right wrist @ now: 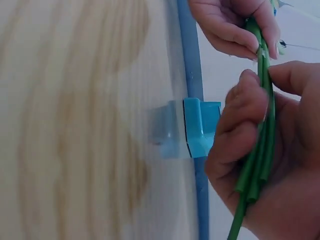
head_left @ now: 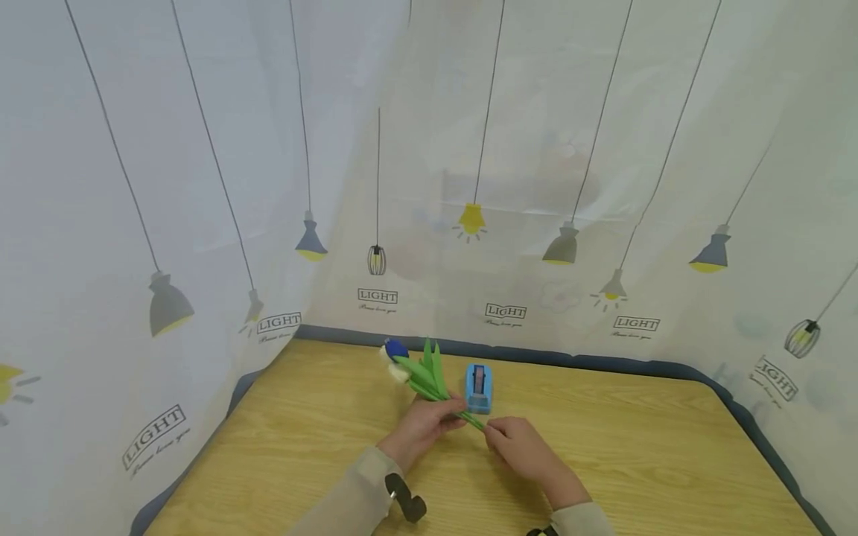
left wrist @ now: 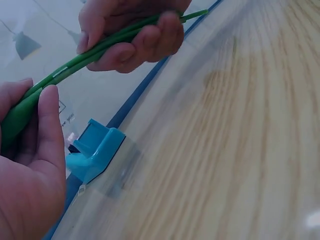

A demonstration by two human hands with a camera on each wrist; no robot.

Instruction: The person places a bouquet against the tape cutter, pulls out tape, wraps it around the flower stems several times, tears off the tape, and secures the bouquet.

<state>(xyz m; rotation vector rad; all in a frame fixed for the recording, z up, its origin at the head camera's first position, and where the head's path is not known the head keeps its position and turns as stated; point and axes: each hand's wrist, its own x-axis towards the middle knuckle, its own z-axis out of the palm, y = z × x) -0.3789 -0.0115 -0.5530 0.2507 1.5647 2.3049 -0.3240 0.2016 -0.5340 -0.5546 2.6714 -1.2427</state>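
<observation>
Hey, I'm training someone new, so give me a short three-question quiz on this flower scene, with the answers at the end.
1. Multiple choice: what color is the tape dispenser standing on the table?
A) Red
B) Blue
C) Yellow

2. True or false: the left hand grips the flower stems nearer the blossoms than the right hand does.

3. Fill in the blank: in the head view, the blossoms show two main colors, whitish and ____.

Key:
1. B
2. True
3. blue
</observation>
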